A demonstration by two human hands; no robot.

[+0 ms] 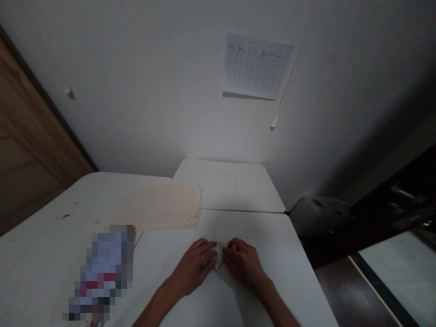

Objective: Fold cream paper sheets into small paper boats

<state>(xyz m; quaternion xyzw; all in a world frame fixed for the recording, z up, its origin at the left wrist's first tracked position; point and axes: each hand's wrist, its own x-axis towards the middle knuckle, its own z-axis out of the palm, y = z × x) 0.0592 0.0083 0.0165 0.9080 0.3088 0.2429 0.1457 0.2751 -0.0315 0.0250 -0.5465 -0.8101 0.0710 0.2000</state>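
My left hand (195, 265) and my right hand (243, 263) rest side by side on the white table (265, 236), near its front middle. Between their fingertips lies a small folded white paper (219, 254), pressed down by the curled fingers of both hands. Most of the paper is hidden under the fingers. A stack of cream paper sheets (160, 206) lies just behind and to the left of my hands.
A blurred-out object (100, 272) sits on the table at the left. A second white table (228, 184) stands behind, against the wall. A printed sheet (254, 66) hangs on the wall. A wooden door (27, 150) is at the left, a grey round object (318, 213) at the right.
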